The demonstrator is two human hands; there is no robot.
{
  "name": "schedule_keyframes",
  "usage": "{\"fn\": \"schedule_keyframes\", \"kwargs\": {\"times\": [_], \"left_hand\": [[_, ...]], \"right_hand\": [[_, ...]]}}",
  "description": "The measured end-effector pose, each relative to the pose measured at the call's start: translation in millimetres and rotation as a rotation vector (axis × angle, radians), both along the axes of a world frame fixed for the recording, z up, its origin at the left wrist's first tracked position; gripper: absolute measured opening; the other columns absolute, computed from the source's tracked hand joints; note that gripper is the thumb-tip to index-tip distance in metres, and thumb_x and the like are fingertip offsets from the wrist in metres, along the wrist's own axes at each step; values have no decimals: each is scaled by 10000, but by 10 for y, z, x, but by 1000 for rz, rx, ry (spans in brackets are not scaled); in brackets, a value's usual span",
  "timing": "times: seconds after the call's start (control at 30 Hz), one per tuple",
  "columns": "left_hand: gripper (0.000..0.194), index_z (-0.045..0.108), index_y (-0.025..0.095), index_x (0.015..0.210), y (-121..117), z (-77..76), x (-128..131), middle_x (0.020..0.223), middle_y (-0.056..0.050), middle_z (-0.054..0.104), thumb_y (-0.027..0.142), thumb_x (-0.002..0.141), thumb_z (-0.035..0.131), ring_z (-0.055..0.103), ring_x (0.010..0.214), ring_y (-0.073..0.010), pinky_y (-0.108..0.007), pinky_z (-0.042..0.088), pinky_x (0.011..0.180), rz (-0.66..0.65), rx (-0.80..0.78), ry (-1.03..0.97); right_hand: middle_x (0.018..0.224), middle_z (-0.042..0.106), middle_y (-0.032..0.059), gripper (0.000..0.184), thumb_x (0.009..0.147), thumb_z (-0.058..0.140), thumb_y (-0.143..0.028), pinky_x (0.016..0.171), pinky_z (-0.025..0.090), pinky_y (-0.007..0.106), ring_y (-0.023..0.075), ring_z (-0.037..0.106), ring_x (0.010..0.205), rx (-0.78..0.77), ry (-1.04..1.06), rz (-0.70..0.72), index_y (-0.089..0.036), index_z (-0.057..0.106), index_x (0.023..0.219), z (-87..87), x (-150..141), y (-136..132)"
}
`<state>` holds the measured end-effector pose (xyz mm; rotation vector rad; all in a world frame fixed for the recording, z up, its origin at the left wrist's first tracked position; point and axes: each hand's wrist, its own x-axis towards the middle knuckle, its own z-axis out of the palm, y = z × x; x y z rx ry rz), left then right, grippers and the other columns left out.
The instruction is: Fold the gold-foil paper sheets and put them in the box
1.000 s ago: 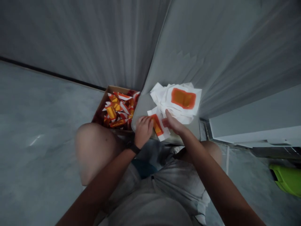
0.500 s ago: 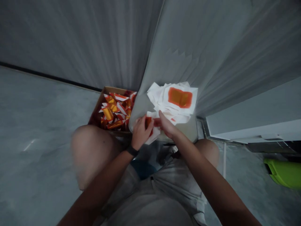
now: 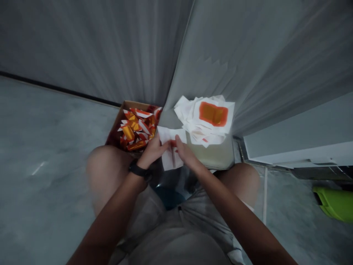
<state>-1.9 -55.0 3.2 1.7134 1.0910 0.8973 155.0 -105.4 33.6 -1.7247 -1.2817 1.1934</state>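
Between my two hands is a creased sheet of white paper (image 3: 168,162) with a bit of red showing near its middle. My left hand (image 3: 153,150) grips its left side, thumb pointing inward, a dark band on the wrist. Pinching the same sheet from the right is my right hand (image 3: 184,150), its thumb on top. Just beyond lies a loose stack of white papers (image 3: 187,114), topped by a sheet with an orange-gold rectangle (image 3: 213,114). The fingers beneath the held sheet are hidden.
A cardboard box (image 3: 114,129) with several folded red, white and gold paper pieces (image 3: 128,132) stands left of the padded seat (image 3: 217,158). My knees flank the seat. Grey drapery (image 3: 124,48) hangs behind, and a bright green object (image 3: 333,204) lies on the floor at the right.
The orange-faced sheet in my hands has been folded over and turned, so its white side now faces up. My left hand has shifted left along it; the stack stays put.
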Motion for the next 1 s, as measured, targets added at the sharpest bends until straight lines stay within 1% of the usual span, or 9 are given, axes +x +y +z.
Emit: {"fn": "schedule_keyframes", "kwargs": {"times": [0.17,0.3,0.53,0.6,0.67,0.73,0.8,0.9,1.0], "left_hand": [[536,533,170,1347,102,-27,-210,1261,-110,685,340,857,670,674,1099,-258,-421,554,984,-6,76,96],[648,538,168,1351,148,-44,-289,1294,-131,648,325,769,774,614,1204,-309,-459,515,1045,18,160,207],[894,358,155,1545,77,-125,-216,1414,-195,530,273,766,781,531,1327,-358,-520,464,1110,218,237,323],[866,360,170,1560,12,-82,-194,1495,-208,463,262,797,760,460,1406,-377,-538,415,1160,232,333,400],[665,468,210,1505,-66,-29,-182,1507,-171,489,242,874,677,428,1448,-353,-532,366,1208,84,435,473],[488,569,252,1426,-142,4,-183,1479,-128,555,237,939,588,386,1488,-343,-574,280,1249,-66,504,543],[428,609,274,1390,-201,7,-198,1488,-115,567,296,964,568,288,1539,-384,-681,150,1250,-82,540,617],[491,574,286,1438,-237,-35,-224,1548,-126,518,419,966,576,234,1556,-417,-752,31,1217,-80,556,681],[557,502,278,1508,-232,-94,-228,1591,-141,467,455,981,541,290,1542,-393,-724,32,1230,-127,561,712]], "right_hand": [[1099,767,127,710,1063,202,-628,1028,479,393,262,679,1129,217,-225,140,-203,770,1044,57,-88,-65],[1169,733,125,532,1097,281,-452,1100,429,447,275,600,1223,404,-538,333,-215,756,1133,-25,-98,-105],[1346,641,139,386,1077,417,-411,1018,462,448,294,557,1207,430,-901,378,-211,686,1270,-134,-145,-184],[1403,614,147,360,1062,460,-372,1009,455,471,317,532,1243,438,-941,413,-205,653,1316,-146,-141,-213],[1437,595,146,345,1048,480,-308,1028,441,485,321,516,1277,449,-933,436,-208,633,1340,-163,-96,-237],[1435,591,154,342,1031,487,-264,1061,429,476,311,517,1296,428,-891,381,-198,635,1332,-186,-5,-242],[1392,603,190,361,1003,504,-250,1076,431,466,312,539,1275,361,-845,228,-152,630,1328,-213,113,-212],[1276,649,210,439,946,564,-284,1043,459,480,330,590,1181,276,-734,-13,-112,596,1349,-260,266,-95],[1156,707,156,482,893,626,-338,982,494,471,320,634,1085,252,-533,-136,-159,607,1340,-288,342,76]]}}
